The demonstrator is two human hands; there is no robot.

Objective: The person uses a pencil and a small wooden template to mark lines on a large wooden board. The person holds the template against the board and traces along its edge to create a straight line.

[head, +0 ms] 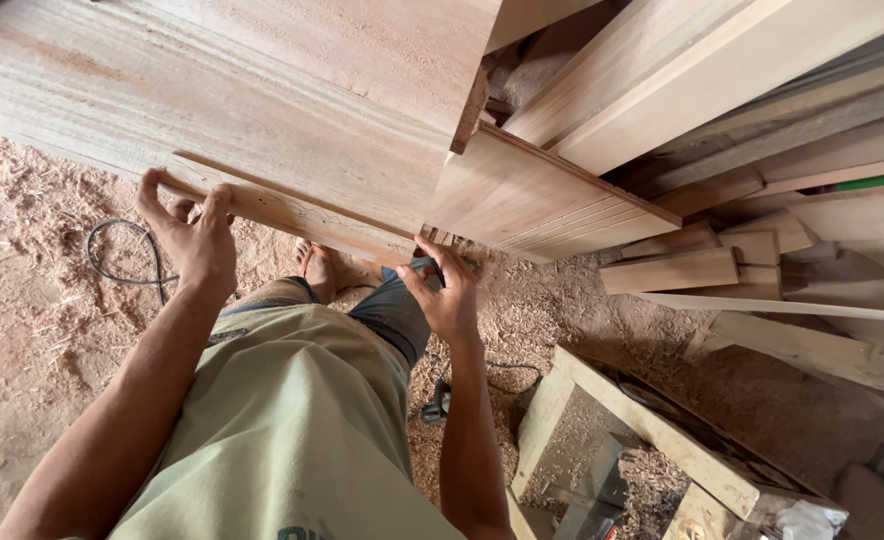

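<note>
I have two hands on one narrow wooden strip (pixel 292 215), which lies along the lower edge of a broad planed board (pixel 212 110) in front of me. My left hand (pixel 194 235) grips the strip's left end, thumb and fingers curled closed around it; my right hand (pixel 449 290) clasps the right end, fingers folded over the wood where it meets a second slanted panel (pixel 532 195). One bare foot (pixel 317 268) shows below the strip; I cannot see the other. One black cable (pixel 122 255) loops on the ground to my left, and one dark tool (pixel 436 402) lies by my right forearm. To the right, a stack of many sawn planks (pixel 722 90) leans, too overlapped to count, with short offcuts (pixel 707 262) below. The floor (pixel 22 330) is bare earth thick with sawdust and shavings, in a carpentry workshop.
</note>
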